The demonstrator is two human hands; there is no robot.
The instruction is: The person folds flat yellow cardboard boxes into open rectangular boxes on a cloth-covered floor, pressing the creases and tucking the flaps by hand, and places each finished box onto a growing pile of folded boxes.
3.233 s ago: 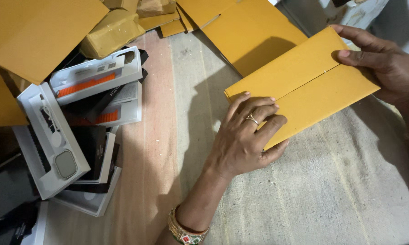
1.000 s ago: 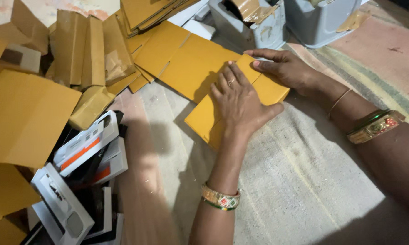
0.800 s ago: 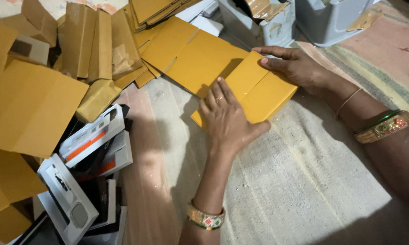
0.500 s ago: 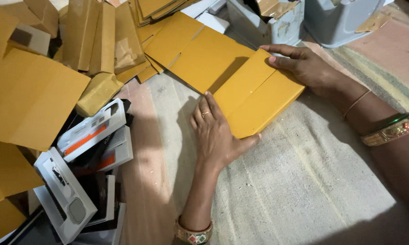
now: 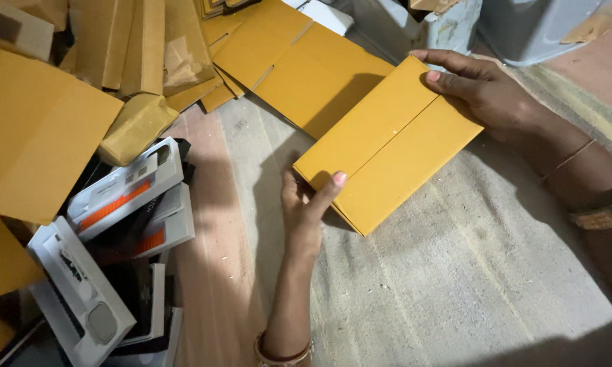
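Indoors, on a woven mat (image 5: 455, 272): a folded yellow carton (image 5: 387, 146), held flat and slightly raised between two hands. Largest near the carton, up and to its left, a spread of flat yellow sheets (image 5: 299, 68) and a heap of folded cartons (image 5: 41, 136). Behind the carton, grey bins (image 5: 537, 27). Left of the carton, a loose stack of white and orange product boxes (image 5: 126, 197). Right hand (image 5: 486, 92) at the carton's far corner, fingers laid over the top face, thumb side hidden, so gripping or merely pressing cannot be told. Left hand (image 5: 306, 200) at the near corner, thumb on top, fingers tucked beneath, pinching the edge. Bangles (image 5: 595, 214) on the right wrist, another band (image 5: 282, 353) on the left.

Risks, as judged: two flaps meeting at a centre seam (image 5: 394, 136), apparently unsealed, likely to spring open if either hand eases. Thin pinch at the near corner, likely to slip and drop the carton onto the mat. Pressure at opposite corners, apt to bow or crease the board. Nearby product boxes, close enough to be knocked by the left forearm.
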